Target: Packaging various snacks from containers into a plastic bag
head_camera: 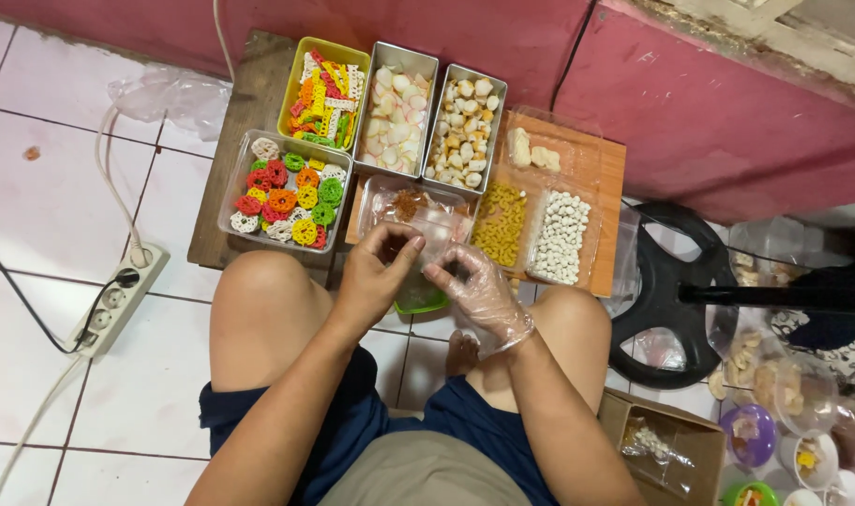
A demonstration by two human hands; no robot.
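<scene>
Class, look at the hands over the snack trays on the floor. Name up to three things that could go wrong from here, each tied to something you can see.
1. The left hand is bare while the right hand wears a thin glove, so it might dirty the clear bag both hands pinch.
2. The open tray of coloured ring crackers sits beside the knee and could be knocked.
3. The power strip lies on the tiles, where crumbs might fall.
</scene>
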